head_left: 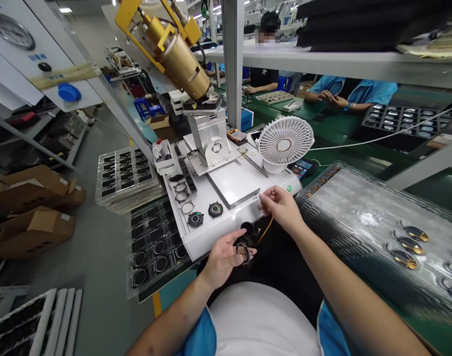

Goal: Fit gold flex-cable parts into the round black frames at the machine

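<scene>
Black ring (247, 252) sat tilted in the left hand (222, 259), left and near of the right hand (280, 205). That one pinched narrow, any contents unclear.

Both forearms (333, 269) reach forward, left fingers (231, 237) bent, right fingers (272, 192) pinched together.

From my end, the slim, glossy ring (248, 254) reads black with silvery glints. I see a boxy machine base (207, 236) in white, with a round push button (289, 188) glowing green, and two round watch-like pieces (215, 209) in black, each flecked green. The cylindrical metal press head (185, 66) shows me brassy gold beside a yellow angular bracket (133, 20). The round plastic fan (284, 143) is white, its grille patterned in radiating ribs. I have deep green on the desk (339, 131), bright blue on the knob (69, 92).
</scene>
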Tool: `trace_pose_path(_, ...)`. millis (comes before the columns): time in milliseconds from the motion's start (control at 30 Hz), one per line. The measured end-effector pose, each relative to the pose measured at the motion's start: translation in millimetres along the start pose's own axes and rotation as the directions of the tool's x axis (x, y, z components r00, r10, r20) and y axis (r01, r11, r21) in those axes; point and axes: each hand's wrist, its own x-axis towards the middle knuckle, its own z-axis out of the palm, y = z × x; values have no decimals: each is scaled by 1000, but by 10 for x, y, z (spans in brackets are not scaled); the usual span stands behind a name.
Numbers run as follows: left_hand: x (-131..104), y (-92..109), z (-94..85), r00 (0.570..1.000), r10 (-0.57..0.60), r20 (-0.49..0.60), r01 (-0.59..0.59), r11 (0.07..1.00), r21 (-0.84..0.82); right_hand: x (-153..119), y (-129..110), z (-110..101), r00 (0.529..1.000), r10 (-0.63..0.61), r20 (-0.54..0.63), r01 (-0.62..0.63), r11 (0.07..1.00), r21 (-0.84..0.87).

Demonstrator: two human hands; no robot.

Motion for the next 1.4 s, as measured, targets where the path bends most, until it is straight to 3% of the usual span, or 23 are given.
trace_pose_path(133,-112,-7,-27,999,26,33,-29,996,86,473,-42,114,984,141,-109,-134,989,69)
trace_pose_path(233,-195,-4,-68,997,53,49,-60,986,153,507,-1,97,971,182,-153,-173,982,71)
trace_pose_path(367,-258,-9,-63,991,130,45,-137,946,294,78,128,13,977,154,-146,-142,986,88)
trace_pose_path(467,-245,-61,15,973,228,41,-220,849,481,-420,259,6,992,123,14,-123,988,91)
trace_pose_path(567,-176,-145,104,959,237,157,-278,668,690,-808,358,54,984,125,129,-144,978,149)
trace_pose_path(667,-83,-222,146,938,145,314,-345,461,817,-949,386,70,988,140,70,-152,959,238)
trace_pose_path(733,-35,-250,145,904,111,412,-420,408,811,-938,372,27,984,171,47,-178,939,296)
trace_pose_path(800,-13,-252,135,880,145,452,-463,473,750,-902,342,-41,979,193,62,-202,913,354)
trace_pose_path(900,-17,-231,113,895,229,384,-437,630,643,-877,294,-116,977,191,93,-212,902,376)
trace_pose_path(1033,-40,-238,74,884,251,394,-457,641,617,-897,289,-97,985,170,31,-172,949,263)
trace_pose_path(1133,-49,-255,45,859,241,452,-508,517,689,-906,323,-76,984,176,11,-173,956,235)
trace_pose_path(1233,-53,-239,35,840,173,515,-542,234,807,-908,344,-99,973,208,102,-229,934,273)
trace_pose_path(1333,-47,-195,48,847,50,529,-528,-23,849,-915,345,-128,957,247,155,-284,911,298)
trace_pose_path(1400,-35,-166,58,858,-14,513,-513,-49,857,-922,346,-134,953,272,136,-301,902,308)
